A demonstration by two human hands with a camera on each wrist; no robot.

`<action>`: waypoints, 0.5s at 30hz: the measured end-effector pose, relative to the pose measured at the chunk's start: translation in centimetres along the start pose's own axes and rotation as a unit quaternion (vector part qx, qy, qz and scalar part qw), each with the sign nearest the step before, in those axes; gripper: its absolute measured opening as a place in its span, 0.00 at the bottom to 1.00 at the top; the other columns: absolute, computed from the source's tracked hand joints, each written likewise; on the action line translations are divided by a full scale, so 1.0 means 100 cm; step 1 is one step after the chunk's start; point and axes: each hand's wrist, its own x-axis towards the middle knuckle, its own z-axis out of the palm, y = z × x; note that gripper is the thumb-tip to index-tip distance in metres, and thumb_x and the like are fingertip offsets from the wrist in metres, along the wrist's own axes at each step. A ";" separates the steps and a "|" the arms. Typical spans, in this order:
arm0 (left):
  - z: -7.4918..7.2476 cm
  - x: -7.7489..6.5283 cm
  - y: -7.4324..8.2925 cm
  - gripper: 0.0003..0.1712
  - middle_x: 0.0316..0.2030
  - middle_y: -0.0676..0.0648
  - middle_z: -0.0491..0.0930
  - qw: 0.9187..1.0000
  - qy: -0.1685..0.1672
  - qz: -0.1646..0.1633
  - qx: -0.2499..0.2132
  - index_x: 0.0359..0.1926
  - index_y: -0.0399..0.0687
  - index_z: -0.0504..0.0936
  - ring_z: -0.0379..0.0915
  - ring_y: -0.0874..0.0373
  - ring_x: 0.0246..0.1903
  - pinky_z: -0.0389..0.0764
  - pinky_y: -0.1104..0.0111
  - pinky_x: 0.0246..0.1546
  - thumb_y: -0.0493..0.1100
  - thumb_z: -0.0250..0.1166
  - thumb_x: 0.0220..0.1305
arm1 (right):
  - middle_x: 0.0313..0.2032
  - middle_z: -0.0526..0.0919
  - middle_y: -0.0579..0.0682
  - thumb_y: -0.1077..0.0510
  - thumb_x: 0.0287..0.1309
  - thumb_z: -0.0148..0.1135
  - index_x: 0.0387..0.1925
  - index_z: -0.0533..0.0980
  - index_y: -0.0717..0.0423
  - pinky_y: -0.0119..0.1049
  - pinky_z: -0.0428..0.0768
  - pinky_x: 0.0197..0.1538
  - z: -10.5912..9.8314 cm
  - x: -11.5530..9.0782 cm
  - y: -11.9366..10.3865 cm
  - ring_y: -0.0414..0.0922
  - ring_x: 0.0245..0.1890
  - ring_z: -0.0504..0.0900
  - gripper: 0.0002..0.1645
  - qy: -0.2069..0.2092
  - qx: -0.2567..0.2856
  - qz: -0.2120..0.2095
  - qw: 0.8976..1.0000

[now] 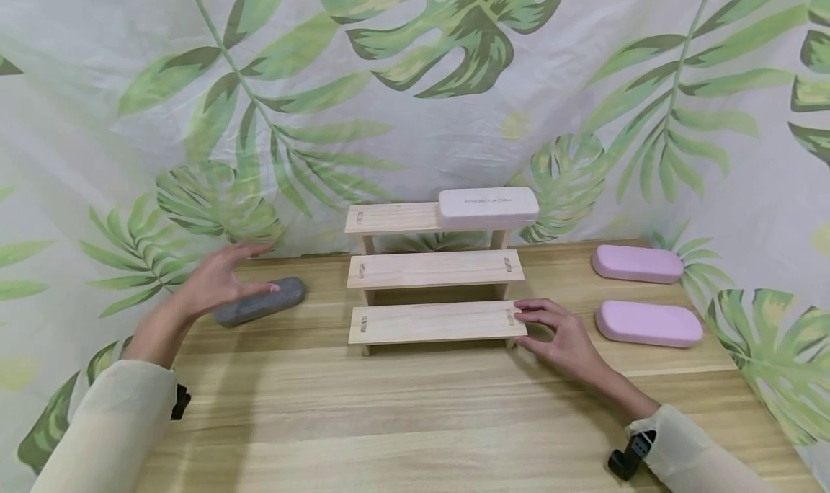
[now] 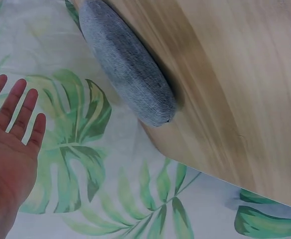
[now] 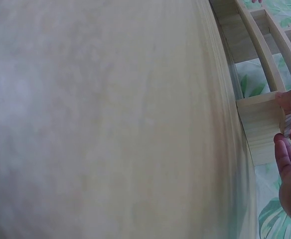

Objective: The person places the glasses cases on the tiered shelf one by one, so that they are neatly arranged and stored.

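My left hand [image 1: 214, 280] hovers above a grey fabric-covered glasses case [image 1: 262, 303] at the table's left, its fingers spread and holding nothing. That same glasses case lies near the table edge in the left wrist view, with the open palm [image 2: 11, 154] off to one side. My right hand [image 1: 560, 334] grips the right end of the lowest step of a three-tier wooden display stand [image 1: 437, 323]. Seen from the right wrist, the thumb and fingers pinch the end of the board [image 3: 285, 122]. A pale pink glasses case [image 1: 488, 208] rests on the right part of the top step, overhanging its end.
Two pink glasses cases, a rear one [image 1: 638, 264] and a front one [image 1: 649, 324], lie on the right of the wooden table [image 1: 389, 421]. A leaf-patterned cloth [image 1: 415, 132] hangs behind the table and shows along both sides.
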 end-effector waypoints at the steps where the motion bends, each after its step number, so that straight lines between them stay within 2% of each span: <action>1: 0.001 -0.001 -0.001 0.51 0.69 0.30 0.74 1.000 -0.002 0.001 -0.002 0.74 0.39 0.74 0.71 0.29 0.65 0.70 0.32 0.63 0.54 0.84 0.54 | 0.57 0.86 0.56 0.68 0.48 0.85 0.50 0.89 0.59 0.18 0.74 0.62 0.000 0.000 0.000 0.59 0.58 0.84 0.24 0.000 0.000 0.000 1.000; 10: 0.011 -0.008 -0.010 0.50 0.67 0.28 0.75 1.000 -0.016 0.019 0.009 0.72 0.36 0.75 0.72 0.26 0.64 0.73 0.32 0.60 0.56 0.83 0.55 | 0.57 0.87 0.55 0.67 0.48 0.85 0.50 0.88 0.59 0.18 0.74 0.63 0.000 0.000 0.002 0.59 0.58 0.85 0.24 -0.001 -0.002 0.001 1.000; 15: 0.017 -0.012 -0.020 0.49 0.64 0.29 0.78 0.999 0.003 0.036 0.020 0.71 0.37 0.77 0.76 0.27 0.60 0.76 0.33 0.56 0.54 0.85 0.53 | 0.57 0.87 0.56 0.67 0.48 0.85 0.50 0.88 0.59 0.18 0.73 0.63 0.000 0.000 0.002 0.59 0.58 0.85 0.24 0.004 -0.003 -0.007 1.000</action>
